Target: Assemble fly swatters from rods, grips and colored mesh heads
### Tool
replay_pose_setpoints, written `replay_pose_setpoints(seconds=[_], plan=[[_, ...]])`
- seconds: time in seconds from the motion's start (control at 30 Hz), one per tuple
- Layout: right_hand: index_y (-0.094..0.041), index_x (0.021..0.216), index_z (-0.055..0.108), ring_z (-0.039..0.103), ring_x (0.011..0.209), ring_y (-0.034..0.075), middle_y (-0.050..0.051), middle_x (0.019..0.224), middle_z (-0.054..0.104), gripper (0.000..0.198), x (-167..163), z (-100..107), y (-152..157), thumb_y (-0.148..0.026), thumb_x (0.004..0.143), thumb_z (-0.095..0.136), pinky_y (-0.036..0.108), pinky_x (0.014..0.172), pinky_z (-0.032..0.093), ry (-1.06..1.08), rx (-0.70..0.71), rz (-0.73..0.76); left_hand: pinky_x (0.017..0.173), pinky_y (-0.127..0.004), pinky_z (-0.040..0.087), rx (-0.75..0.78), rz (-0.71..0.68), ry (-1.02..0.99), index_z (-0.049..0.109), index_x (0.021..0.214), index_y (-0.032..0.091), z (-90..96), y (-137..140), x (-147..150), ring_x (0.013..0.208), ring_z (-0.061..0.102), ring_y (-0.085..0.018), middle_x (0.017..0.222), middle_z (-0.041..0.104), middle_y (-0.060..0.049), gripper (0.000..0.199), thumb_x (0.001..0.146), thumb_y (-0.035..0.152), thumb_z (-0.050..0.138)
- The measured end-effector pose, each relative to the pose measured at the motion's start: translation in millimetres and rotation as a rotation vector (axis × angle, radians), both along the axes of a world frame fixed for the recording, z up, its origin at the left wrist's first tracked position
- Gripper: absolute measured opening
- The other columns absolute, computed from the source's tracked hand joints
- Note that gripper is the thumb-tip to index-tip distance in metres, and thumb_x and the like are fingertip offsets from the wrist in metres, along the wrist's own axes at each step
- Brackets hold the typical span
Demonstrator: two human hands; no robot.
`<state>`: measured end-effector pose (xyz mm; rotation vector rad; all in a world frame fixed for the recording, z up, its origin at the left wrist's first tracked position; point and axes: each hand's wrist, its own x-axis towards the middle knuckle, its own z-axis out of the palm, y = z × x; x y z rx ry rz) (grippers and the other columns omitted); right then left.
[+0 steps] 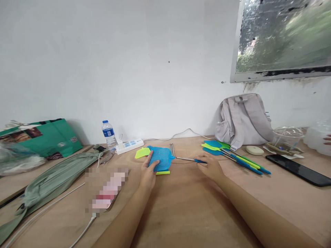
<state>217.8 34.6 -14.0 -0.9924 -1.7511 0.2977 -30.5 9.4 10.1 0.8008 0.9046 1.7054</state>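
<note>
Grasping left hand (148,170): your thumb and fingers hold the blue mesh swatter head (160,158) near the middle of the wooden table (176,206), its neck pointing right.
Right hand (209,167): your fingers close around a blue-handled metal rod (186,159), its tip aimed left at that neck; whether the two touch is too small to tell.
Around the mesh: a yellow-green swatter head (142,152) lies left, a yellow-green handle (163,173) on the near side, metal rods (172,150) beyond.
Right of your hands: blue, green and yellow-green swatters (234,156) lie piled.
Toward the wall: a water bottle (108,134) and white power strip (129,146) stand left, a grey backpack (241,119) right.
</note>
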Motion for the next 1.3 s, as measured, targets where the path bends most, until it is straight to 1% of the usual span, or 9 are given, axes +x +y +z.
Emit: replay_pose_setpoints(seconds=[0.13, 0.47, 0.6, 0.7, 0.83, 1.03, 1.1, 1.2, 1.3], plan=[[-0.030, 0.080, 0.070, 0.056, 0.078, 0.021, 0.001, 0.079, 0.064, 0.034, -2, 0, -2, -0.009, 0.060, 0.054, 0.035, 0.076, 0.040, -0.041, 0.011, 0.002, 0.062, -0.022, 0.052, -0.009, 0.024, -0.006, 0.051, 0.118, 0.025, -0.8, 1, 0, 0.075, 0.061, -0.012, 0.117, 0.056, -0.004, 0.058, 0.065, 0.004, 0.060], [-0.029, 0.084, 0.069, 0.057, 0.077, 0.020, 0.001, 0.082, 0.064, 0.034, -4, 1, -5, -0.009, 0.064, 0.052, 0.031, 0.071, 0.042, -0.138, 0.065, -0.054, 0.062, -0.022, 0.051, -0.009, 0.012, -0.012, 0.051, 0.119, 0.024, 0.7, 1, 0, 0.074, 0.061, -0.011, 0.117, 0.056, -0.005, 0.059, 0.063, 0.005, 0.061], [-0.027, 0.086, 0.069, 0.058, 0.079, 0.020, 0.002, 0.085, 0.065, 0.033, -4, 1, -6, -0.011, 0.065, 0.050, 0.029, 0.069, 0.043, -0.178, 0.046, -0.065, 0.061, -0.022, 0.051, -0.014, 0.022, -0.001, 0.052, 0.117, 0.023, 2.0, 0, 0, 0.072, 0.060, -0.011, 0.115, 0.057, -0.005, 0.059, 0.062, 0.005, 0.062], [-0.025, 0.088, 0.068, 0.058, 0.079, 0.018, 0.002, 0.085, 0.065, 0.033, -3, 2, -6, -0.011, 0.066, 0.048, 0.028, 0.068, 0.044, -0.255, 0.032, -0.065, 0.063, -0.023, 0.051, -0.012, 0.017, 0.005, 0.053, 0.116, 0.023, 2.0, 0, 0, 0.073, 0.061, -0.012, 0.114, 0.057, -0.005, 0.059, 0.061, 0.006, 0.063], [-0.024, 0.089, 0.068, 0.058, 0.075, 0.017, 0.003, 0.081, 0.064, 0.031, -1, 4, -5, -0.012, 0.068, 0.047, 0.027, 0.067, 0.044, -0.329, 0.077, -0.091, 0.067, -0.024, 0.051, 0.006, 0.028, 0.045, 0.054, 0.115, 0.024, -1.3, 2, -2, 0.080, 0.060, -0.014, 0.116, 0.056, -0.004, 0.059, 0.060, 0.007, 0.064], [-0.024, 0.083, 0.070, 0.059, 0.075, 0.019, 0.003, 0.078, 0.066, 0.028, 4, 4, 0, -0.013, 0.066, 0.050, 0.032, 0.071, 0.044, -0.421, 0.140, -0.136, 0.076, -0.024, 0.049, 0.082, 0.130, 0.148, 0.042, 0.124, 0.028, -10.4, 10, -5, 0.091, 0.059, -0.015, 0.111, 0.057, -0.003, 0.077, 0.054, 0.010, 0.071], [-0.023, 0.087, 0.069, 0.060, 0.078, 0.019, 0.003, 0.082, 0.068, 0.030, 8, 5, 2, -0.013, 0.066, 0.050, 0.033, 0.074, 0.044, -0.411, 0.150, -0.108, 0.078, -0.028, 0.049, 0.082, 0.090, 0.166, 0.045, 0.121, 0.024, -9.6, 11, -7, 0.091, 0.059, -0.017, 0.108, 0.059, -0.005, 0.075, 0.053, 0.014, 0.073], [-0.023, 0.099, 0.065, 0.060, 0.088, 0.020, 0.004, 0.093, 0.068, 0.038, 17, 9, 3, -0.012, 0.066, 0.050, 0.034, 0.081, 0.044, -0.388, 0.172, -0.046, 0.080, -0.035, 0.049, 0.072, -0.028, 0.231, 0.055, 0.108, 0.016, -4.0, 7, -9, 0.088, 0.061, -0.021, 0.100, 0.063, -0.007, 0.063, 0.049, 0.019, 0.076], [-0.022, 0.098, 0.065, 0.060, 0.091, 0.021, 0.004, 0.097, 0.067, 0.031, 28, 13, 1, -0.017, 0.070, 0.052, 0.033, 0.081, 0.046, -0.373, 0.136, 0.006, 0.078, -0.040, 0.049, 0.026, -0.158, 0.325, 0.058, 0.098, 0.013, 1.6, 1, -10, 0.084, 0.063, -0.024, 0.092, 0.066, -0.009, 0.055, 0.048, 0.026, 0.077]])
